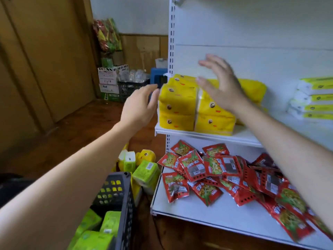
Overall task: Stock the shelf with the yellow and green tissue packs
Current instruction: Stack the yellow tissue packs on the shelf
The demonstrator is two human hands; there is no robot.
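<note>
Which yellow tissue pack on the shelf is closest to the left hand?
The front yellow pack at the shelf's left end: the left hand is right beside its outer side. The neighbouring yellow pack stands farther right, behind the right hand.

Your two arms are bare all the way from the edge of view down past the wrists. Your left forearm (72, 168), to the left of the shelf (180, 132), looks thick close to the camera and tapers to a slim wrist. Your left hand (140, 107), just beside the shelf's left end, shows a smooth back and a rounded thumb. Your right forearm (288, 138), in front of the shelf, tapers the same way toward a narrow wrist. Your right hand (223, 87), also before the shelf, is blurred, so its long fingers (212, 64) have soft outlines.
</note>
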